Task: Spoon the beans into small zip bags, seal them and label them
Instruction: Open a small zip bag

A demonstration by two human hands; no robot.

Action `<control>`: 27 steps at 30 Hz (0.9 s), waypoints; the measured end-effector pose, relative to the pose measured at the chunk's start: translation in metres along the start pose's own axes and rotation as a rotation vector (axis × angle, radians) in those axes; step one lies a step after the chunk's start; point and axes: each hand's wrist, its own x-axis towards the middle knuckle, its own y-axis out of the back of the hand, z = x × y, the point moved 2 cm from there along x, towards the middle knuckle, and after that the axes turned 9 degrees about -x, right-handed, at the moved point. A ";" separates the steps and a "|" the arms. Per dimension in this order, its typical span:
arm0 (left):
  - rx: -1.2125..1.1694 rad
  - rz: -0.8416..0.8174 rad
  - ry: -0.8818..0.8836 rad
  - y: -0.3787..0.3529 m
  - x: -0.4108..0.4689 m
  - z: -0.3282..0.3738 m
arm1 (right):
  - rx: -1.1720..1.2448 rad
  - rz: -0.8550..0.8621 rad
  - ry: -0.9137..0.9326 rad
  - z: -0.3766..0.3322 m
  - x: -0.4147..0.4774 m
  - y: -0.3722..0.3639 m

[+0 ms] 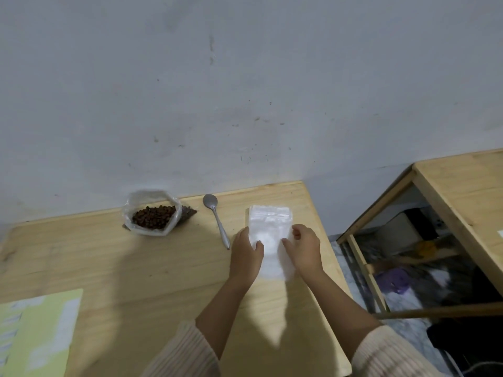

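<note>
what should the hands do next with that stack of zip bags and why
Probably separate one bag from the stack of zip bags: the left hand and right hand are both on it, the spoon lies untouched beside it, and the beans sit in their open bag, so nothing is ready to fill yet.

Near the counter's (136,268) right edge, the left grip (246,254) is pressing the blurred zip bags (270,220) while the right grip's (304,248) curled fingers are touching them, the spoon (217,220) and bag of beans (153,216) lying along the far edge.
</note>
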 end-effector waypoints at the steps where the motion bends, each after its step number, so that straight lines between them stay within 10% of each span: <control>1: -0.027 0.018 -0.008 0.002 -0.001 0.000 | 0.056 0.017 -0.024 0.000 -0.001 0.000; 27: -0.401 -0.094 -0.085 0.029 0.035 0.010 | 0.372 -0.049 0.010 -0.017 0.025 0.034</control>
